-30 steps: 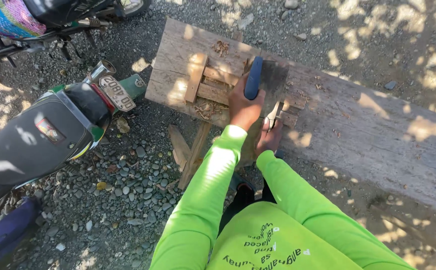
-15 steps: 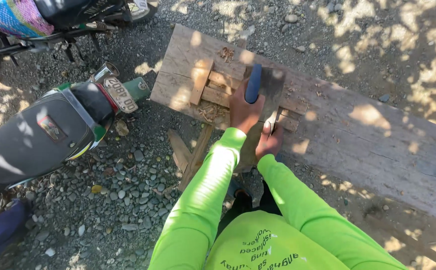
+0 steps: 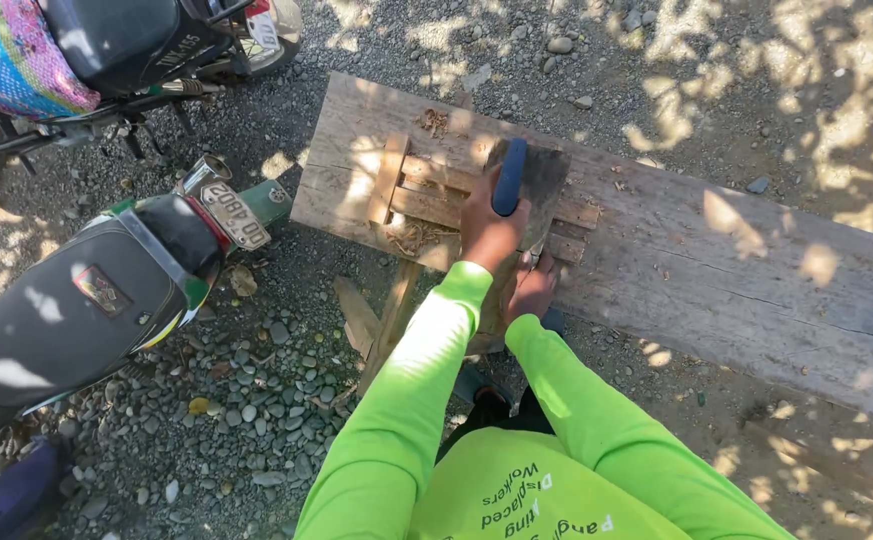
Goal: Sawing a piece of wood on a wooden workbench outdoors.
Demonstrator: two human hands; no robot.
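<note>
Barely any shift vs the earlier frame: both hands sit where they were on the small slatted wooden frame (image 3: 476,200), and the view has only drifted a little, so the long grey weathered plank (image 3: 716,270) now sits lower in shot.

Left hand (image 3: 491,225) is wrapped around the blue handle of a dark flat-bladed tool (image 3: 526,180), fingers closed tight on the grip, blade lying across the frame's slats. Right hand (image 3: 531,290) is at the plank's near edge, just below the frame, pressing on it; fingers look curled under but can't tell exactly what they pinch, as the left wrist covers part of it. Frame lies on the plank's left end, touching it, w/ curly wood shavings (image 3: 411,237) just beside its near side.

Risks, as I judge them:
- Right hand is v. close to the blade's path. A slip toward the body could catch those fingers.
- Frame isn't clamped, only hand-held, so it could skid along the plank under force.
- Plank rests on a slanted wooden leg (image 3: 391,320) over loose gravel (image 3: 246,400); it could rock or tip.
- Green-and-black motorbike (image 3: 96,300) is parked near the plank's left end, w/ a second bike carrying a bright woven cloth (image 3: 16,60) beyond it. Flying chips or a dropped tool could hit them.
</note>
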